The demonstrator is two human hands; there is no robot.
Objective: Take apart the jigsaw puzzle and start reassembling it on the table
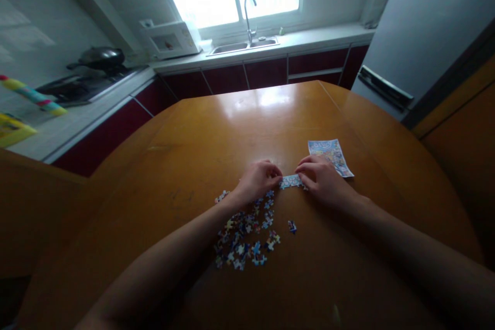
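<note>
A short strip of joined jigsaw puzzle pieces [291, 181] lies on the wooden table between my hands. My left hand [260, 179] has its fingers curled and pressed together at the strip's left end. At the right end, my right hand [320, 179] pinches the strip with thumb and fingers. A heap of loose puzzle pieces [242, 234] spreads below and beside my left forearm, partly covered by it. One single puzzle piece [292, 226] sits apart, to the right of the heap. Behind my right hand lies a printed picture sheet [327, 150], its lower part hidden by the fingers.
The wooden table [174, 149] has rounded ends. Beyond it stand a counter with a sink [243, 47], a microwave [170, 40], and a stove with a black pan [101, 56]. A grey refrigerator [421, 36] is at the right. Colourful items [33, 95] are at the left edge.
</note>
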